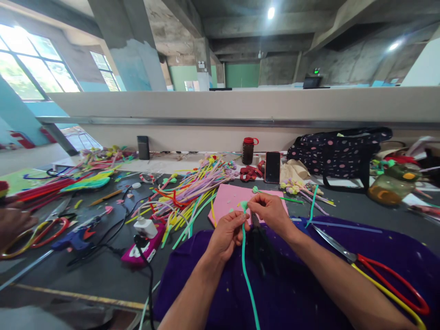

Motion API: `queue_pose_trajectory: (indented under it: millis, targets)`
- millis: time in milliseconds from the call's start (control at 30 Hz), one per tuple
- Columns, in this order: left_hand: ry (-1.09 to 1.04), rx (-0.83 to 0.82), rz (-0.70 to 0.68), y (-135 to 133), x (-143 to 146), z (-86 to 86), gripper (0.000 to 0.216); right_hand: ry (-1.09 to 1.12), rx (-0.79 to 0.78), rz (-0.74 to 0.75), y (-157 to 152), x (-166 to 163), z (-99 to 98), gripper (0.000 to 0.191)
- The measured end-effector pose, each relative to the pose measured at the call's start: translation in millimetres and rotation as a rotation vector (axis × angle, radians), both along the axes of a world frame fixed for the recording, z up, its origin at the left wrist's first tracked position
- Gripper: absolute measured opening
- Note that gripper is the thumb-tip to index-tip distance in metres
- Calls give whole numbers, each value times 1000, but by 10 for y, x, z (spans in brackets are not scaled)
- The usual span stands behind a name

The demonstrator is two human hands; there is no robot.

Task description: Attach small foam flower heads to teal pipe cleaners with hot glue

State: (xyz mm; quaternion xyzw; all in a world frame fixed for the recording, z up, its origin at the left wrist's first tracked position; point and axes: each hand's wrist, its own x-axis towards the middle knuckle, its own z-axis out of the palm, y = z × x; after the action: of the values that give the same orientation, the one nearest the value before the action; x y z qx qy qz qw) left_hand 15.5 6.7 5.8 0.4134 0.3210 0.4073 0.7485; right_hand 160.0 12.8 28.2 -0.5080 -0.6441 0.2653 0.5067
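Observation:
A mint-green pipe-cleaner flower (pixel 244 205) has a long fuzzy stem (pixel 246 270) that hangs down over the dark purple cloth (pixel 192 270). Closed around the stem just under the flower head is my left hand (pixel 227 231). My right hand (pixel 270 211) pinches at the head's right side with thumb and forefinger. Below the right hand shows a dark tool with black handles (pixel 259 250); whether that hand grips it I cannot tell. Behind both hands lies a pink foam sheet (pixel 227 199), with another green-stemmed flower (pixel 278 196) across it.
Large scissors (pixel 357 259) lie on the cloth at right. Left are a heap of pipe cleaners (pixel 199 181), a magenta power strip (pixel 144 247), cables and a blue glue gun (pixel 77 236). Another person's hand (pixel 15 229) is by scissors at far left. A phone (pixel 272 167) stands behind.

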Motion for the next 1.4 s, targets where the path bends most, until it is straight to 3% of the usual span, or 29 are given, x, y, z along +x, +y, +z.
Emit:
queue_pose_trajectory:
  millis: [433,667,967,1400]
  targets:
    - [-45,-62,-23,10,-12,-19,23,-61,83,-69,-57,-30,38,19]
    - [-87,-84,7,2,-35,-11,23,201,63,-28,-138,11,168,30]
    - [-71,70,65,-57,-39,34,22,201,-18,190,-258,-144,113,17]
    - [-2,176,113,-102,-23,65,25,117,47,148,-290,-152,115,19]
